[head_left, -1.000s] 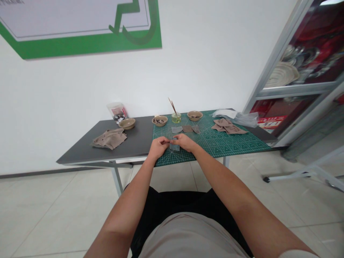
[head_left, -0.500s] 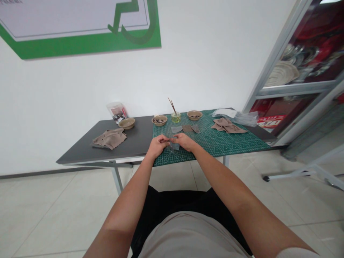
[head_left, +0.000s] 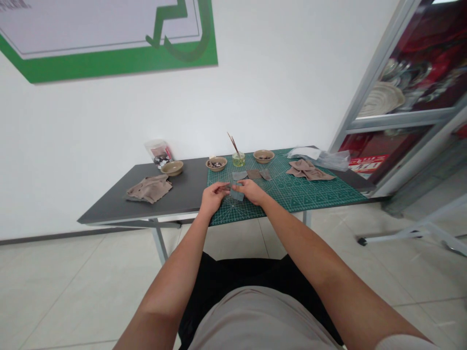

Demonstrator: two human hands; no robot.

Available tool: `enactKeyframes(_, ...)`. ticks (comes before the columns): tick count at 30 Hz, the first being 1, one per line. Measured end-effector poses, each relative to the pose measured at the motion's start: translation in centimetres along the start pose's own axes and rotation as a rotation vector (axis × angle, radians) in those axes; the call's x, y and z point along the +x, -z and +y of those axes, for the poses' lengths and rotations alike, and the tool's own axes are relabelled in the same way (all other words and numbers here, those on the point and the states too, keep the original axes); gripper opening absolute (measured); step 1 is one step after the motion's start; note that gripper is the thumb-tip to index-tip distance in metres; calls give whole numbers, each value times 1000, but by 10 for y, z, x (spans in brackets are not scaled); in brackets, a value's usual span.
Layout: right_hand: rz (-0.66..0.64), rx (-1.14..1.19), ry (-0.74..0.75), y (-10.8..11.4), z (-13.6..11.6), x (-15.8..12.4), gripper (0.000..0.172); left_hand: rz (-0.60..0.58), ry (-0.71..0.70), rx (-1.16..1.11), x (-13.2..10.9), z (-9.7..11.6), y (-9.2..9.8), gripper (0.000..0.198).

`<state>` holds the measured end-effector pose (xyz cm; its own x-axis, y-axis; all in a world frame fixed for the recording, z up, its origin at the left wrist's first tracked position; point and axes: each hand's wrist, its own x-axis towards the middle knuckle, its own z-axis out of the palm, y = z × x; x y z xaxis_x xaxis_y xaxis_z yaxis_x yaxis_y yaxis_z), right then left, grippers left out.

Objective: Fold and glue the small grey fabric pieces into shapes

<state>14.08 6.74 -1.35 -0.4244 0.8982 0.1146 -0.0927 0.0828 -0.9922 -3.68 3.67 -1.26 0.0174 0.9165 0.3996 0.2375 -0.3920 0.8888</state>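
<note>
Over the front of the green cutting mat [head_left: 288, 189], my two hands work close together. My right hand [head_left: 252, 192] pinches a small grey sheet [head_left: 237, 195] between thumb and fingers. From the left, my left hand [head_left: 212, 198] has its thumb and fingers drawn together at the sheet's edge; whatever small thing they hold is too small to make out. Just behind my hands lie a flat grey piece [head_left: 240, 175], a brown piece [head_left: 254, 174] and another curled grey piece [head_left: 265, 174].
Along the back stand a bowl with small pieces [head_left: 216, 164], a glass jar with thin sticks [head_left: 238, 159] and another bowl [head_left: 263, 156]. Brown cloths [head_left: 149, 188] lie left and right. An empty-looking bowl [head_left: 172, 168], a clear tub [head_left: 159, 151] and a plastic bag [head_left: 333, 160] sit farther out.
The grey sheet has tilted and shows more of its face. My fingertips have shifted slightly, with the left fingers a little straighter; both hands stay in nearly the same place.
</note>
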Motion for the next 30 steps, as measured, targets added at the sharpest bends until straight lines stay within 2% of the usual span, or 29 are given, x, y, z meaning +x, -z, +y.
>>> enactKeyframes(8,-27,165,-3,1,4,2,49,-57,38,81,-3,1,-2,26)
enactKeyframes(14,-2,198,3,-2,4,3,47,-82,-8,66,-2,-5,-3,32)
enactKeyframes(17,1,186,9,-3,2,2,48,-92,-7,53,-2,-5,-4,24)
enactKeyframes(20,-6,180,-11,-4,1,3,49,-95,-32,151,-3,0,-3,19)
enactKeyframes(26,28,170,19,-4,2,2,45,-101,-75,223,-2,1,0,25)
enactKeyframes(30,60,97,49,-4,2,1,40,-56,-101,257,-1,-2,0,23)
